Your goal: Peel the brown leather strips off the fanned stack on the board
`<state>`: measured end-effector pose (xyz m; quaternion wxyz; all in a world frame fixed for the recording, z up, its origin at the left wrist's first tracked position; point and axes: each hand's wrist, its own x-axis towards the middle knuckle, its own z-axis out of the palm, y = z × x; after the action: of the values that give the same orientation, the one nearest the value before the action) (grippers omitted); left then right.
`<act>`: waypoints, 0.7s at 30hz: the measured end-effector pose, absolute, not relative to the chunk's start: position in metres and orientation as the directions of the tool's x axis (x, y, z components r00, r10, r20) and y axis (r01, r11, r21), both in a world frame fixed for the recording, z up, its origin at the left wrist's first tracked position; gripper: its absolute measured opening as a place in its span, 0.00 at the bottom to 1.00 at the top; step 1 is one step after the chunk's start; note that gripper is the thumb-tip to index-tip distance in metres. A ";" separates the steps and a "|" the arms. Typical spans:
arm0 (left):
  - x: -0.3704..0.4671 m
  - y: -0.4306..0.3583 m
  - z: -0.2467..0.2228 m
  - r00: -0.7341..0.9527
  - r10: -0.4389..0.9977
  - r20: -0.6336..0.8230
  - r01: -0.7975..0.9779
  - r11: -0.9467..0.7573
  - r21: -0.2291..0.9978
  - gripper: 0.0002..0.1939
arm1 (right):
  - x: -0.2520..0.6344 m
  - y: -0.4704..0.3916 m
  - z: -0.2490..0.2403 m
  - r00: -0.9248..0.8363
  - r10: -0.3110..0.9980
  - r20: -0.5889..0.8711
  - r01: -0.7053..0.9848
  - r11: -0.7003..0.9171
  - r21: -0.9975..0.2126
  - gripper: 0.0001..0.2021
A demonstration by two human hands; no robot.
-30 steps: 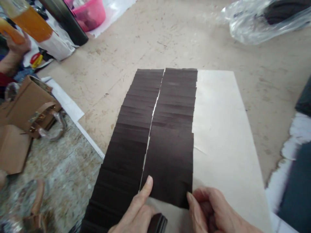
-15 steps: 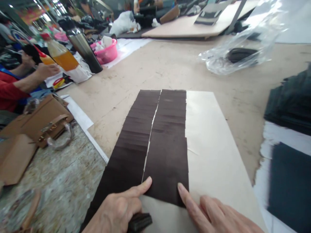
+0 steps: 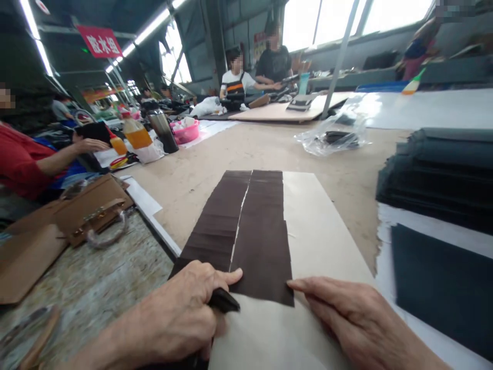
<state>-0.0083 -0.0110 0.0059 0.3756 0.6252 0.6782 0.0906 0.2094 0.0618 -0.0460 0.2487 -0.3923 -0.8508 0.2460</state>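
Two rows of overlapping dark brown leather pieces [image 3: 246, 226] lie on a cream paper sheet [image 3: 316, 231] in front of me. My left hand [image 3: 185, 313] grips a small stack of the same dark pieces [image 3: 223, 302], and its index finger rests on the near left corner of the front piece in the right row. My right hand [image 3: 358, 318] holds nothing; its fingertip presses the near right corner of that same piece.
Stacks of dark blue-grey material [image 3: 439, 169] sit at the right. A tan handbag [image 3: 88, 208] and cardboard lie at the left. A clear plastic bag [image 3: 331, 139], a steel flask [image 3: 164, 131], an orange bottle [image 3: 136, 134] and a pink basin [image 3: 187, 132] stand farther back. Other people work at the left and far tables.
The camera has tilted up, so the workshop and other workers now show. Both hands stay at the near corners of the front brown piece; my right fingers have straightened.
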 end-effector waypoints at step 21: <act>0.002 -0.028 0.004 -0.358 0.774 -0.523 -0.368 0.397 0.840 0.10 | 0.191 0.038 -0.016 -0.585 0.809 -0.057 0.400 0.226 -0.888 0.10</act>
<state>0.0021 -0.0281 0.0035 0.5436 0.1595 0.6350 0.5252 0.1908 0.0380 -0.0162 0.2153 -0.4014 -0.7529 0.4751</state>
